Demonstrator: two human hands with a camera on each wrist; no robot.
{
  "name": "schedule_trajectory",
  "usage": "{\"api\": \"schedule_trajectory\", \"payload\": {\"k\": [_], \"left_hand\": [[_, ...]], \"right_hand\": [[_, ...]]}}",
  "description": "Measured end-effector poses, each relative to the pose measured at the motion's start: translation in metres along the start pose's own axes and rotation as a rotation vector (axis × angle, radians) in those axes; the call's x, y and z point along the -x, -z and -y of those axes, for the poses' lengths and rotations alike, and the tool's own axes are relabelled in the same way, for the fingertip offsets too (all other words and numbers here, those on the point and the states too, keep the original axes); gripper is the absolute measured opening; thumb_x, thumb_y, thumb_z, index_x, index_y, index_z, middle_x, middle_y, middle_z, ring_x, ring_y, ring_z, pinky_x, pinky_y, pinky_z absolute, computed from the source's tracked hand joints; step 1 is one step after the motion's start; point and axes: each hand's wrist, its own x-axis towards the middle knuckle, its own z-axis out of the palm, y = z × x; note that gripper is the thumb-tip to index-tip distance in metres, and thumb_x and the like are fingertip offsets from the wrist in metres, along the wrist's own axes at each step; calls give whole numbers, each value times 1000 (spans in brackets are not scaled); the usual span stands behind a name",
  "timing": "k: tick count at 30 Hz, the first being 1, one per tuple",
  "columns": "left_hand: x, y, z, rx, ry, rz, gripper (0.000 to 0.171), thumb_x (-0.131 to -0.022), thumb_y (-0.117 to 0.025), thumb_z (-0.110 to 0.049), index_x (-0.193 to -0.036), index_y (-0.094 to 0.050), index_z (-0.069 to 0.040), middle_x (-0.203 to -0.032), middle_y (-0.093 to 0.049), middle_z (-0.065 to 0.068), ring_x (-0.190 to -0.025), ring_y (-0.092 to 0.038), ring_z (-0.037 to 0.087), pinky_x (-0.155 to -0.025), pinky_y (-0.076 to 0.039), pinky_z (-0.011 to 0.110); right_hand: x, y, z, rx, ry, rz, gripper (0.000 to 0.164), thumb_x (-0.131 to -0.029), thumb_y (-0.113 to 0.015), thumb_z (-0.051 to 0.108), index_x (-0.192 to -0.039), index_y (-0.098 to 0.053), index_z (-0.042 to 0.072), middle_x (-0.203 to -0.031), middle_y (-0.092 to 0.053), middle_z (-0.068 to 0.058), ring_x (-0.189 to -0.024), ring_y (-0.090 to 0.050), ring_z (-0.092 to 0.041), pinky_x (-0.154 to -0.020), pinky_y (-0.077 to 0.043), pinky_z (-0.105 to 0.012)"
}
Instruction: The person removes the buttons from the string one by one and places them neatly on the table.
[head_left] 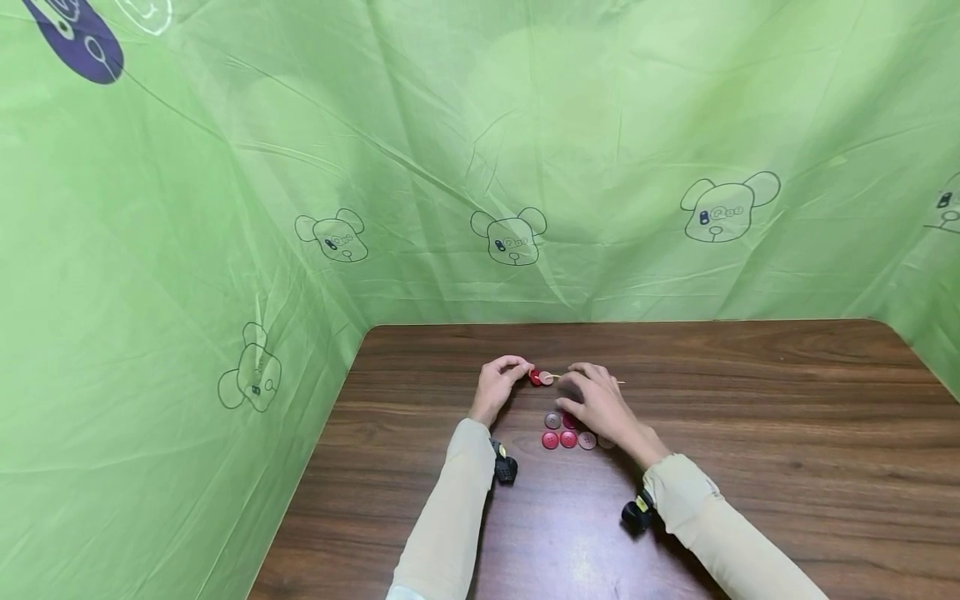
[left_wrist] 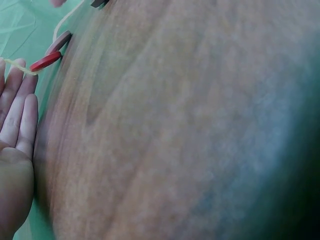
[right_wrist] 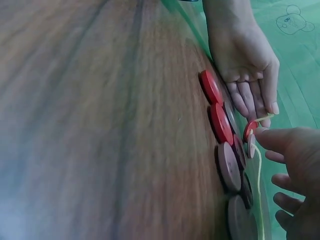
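Note:
My left hand (head_left: 497,388) pinches the pale yellow string (right_wrist: 265,118) near its end, between thumb and fingertips. Threaded on this string are a red button (head_left: 535,377) and a dusty pink button (head_left: 547,378), side by side. My right hand (head_left: 597,406) hovers just to their right, fingers spread and loosely bent. In the right wrist view its thumb tip comes right up to the two threaded buttons. From the pink button the string runs on under the right hand, and its far end (head_left: 621,382) shows beyond the fingers.
Loose buttons lie in two rows nearer the body: a grey one (head_left: 552,420), a magenta one (head_left: 569,421) partly covered by the right hand, red ones (head_left: 550,439) and mauve ones (head_left: 587,440). Green printed sheeting (head_left: 600,275) surrounds the brown wooden table (head_left: 750,433).

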Motion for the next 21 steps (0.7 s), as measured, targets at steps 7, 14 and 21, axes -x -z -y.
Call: {"api": "schedule_trajectory", "payload": {"k": [7, 14, 21], "left_hand": [[0, 0, 0, -7, 3, 0, 12, -88, -69, -18, -92, -73, -8, -92, -74, 6, -87, -65, 12, -76, -48, 21], [-1, 1, -3, -10, 27, 27, 16, -89, -68, -18, -97, -72, -4, -99, -73, 14, -98, -66, 32, -83, -50, 31], [13, 3, -32, -19, 26, 42, 17, -91, -64, -9, -99, -69, 4, -100, -71, 22, -101, -62, 42, -88, -50, 46]], "right_hand": [[-14, -10, 1, 2, -29, 4, 34, -80, -77, 27, -108, -67, 11, -131, -51, -19, -123, -40, -42, -97, -31, -57], [-25, -19, 0, 27, -47, -10, 37, -80, -76, 25, -111, -66, 8, -131, -50, -21, -123, -39, -45, -97, -30, -60], [-31, -23, 0, 70, -32, -19, 40, -78, -76, 22, -114, -66, 8, -129, -51, -23, -120, -40, -45, -94, -31, -58]]}}
